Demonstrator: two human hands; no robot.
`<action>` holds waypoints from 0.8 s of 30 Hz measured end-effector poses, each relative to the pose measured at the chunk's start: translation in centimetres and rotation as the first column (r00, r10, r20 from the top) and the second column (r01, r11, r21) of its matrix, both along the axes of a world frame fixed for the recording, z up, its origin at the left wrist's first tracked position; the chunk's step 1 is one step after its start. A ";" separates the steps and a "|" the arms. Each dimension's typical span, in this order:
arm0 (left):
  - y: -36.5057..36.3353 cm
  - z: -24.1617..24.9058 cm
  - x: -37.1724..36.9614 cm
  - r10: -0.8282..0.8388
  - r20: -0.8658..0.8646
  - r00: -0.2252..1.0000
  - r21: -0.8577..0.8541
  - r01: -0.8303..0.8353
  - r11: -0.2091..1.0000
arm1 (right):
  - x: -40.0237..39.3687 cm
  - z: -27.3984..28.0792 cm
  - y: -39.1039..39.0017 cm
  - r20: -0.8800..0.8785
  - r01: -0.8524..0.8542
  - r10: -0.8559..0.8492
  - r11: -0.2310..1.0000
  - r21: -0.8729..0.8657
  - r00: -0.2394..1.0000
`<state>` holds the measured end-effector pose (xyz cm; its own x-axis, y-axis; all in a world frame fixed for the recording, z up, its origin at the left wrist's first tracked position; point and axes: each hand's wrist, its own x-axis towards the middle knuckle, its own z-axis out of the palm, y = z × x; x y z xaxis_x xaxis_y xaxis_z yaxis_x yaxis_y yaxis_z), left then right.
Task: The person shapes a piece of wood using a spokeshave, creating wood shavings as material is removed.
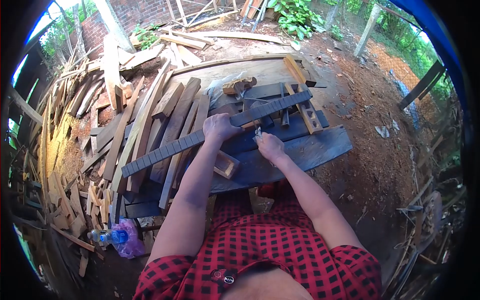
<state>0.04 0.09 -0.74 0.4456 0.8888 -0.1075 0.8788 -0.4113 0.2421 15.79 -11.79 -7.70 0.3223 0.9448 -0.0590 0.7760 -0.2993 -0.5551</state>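
A long dark wooden strip, marked with evenly spaced cross lines, lies slantwise over the bench. My left hand is closed around it near its middle. Just below the strip, my right hand is closed on a small greyish thing, whose kind is too small to tell. Beyond the strip stands a rough wooden block, among dark tool parts that the strip partly hides. To the right, a wooden piece with holes passes under the strip's far end.
Loose timber boards cover the left of the dark bench. Offcuts and yellow sawdust lie at left, near plastic bottles and a purple bag. Behind are a plywood sheet and brick wall.
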 end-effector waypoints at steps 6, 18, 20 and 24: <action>-0.1 0.4 0.0 0.007 -0.015 1.000 -0.014 -0.007 1.000 | -0.4 -1.1 -3.6 -0.015 0.028 -0.028 1.000 -0.011 1.000; -0.2 0.3 0.1 0.009 -0.007 1.000 0.004 -0.009 1.000 | -0.1 0.2 0.2 0.008 -0.008 0.008 1.000 0.006 1.000; -0.1 0.3 0.1 0.008 -0.008 1.000 0.011 -0.008 1.000 | -0.4 0.0 0.4 0.014 0.029 -0.029 0.999 0.042 0.999; -0.2 0.5 0.0 0.006 0.013 1.000 -0.026 -0.005 1.000 | -0.5 -0.8 -3.6 -0.005 0.024 -0.024 1.000 0.003 1.000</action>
<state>0.01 -0.09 -0.20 0.4423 0.8882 -0.1243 0.8776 -0.4001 0.2640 15.25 -15.41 -8.52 0.3447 0.9369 -0.0580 0.7657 -0.3164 -0.5600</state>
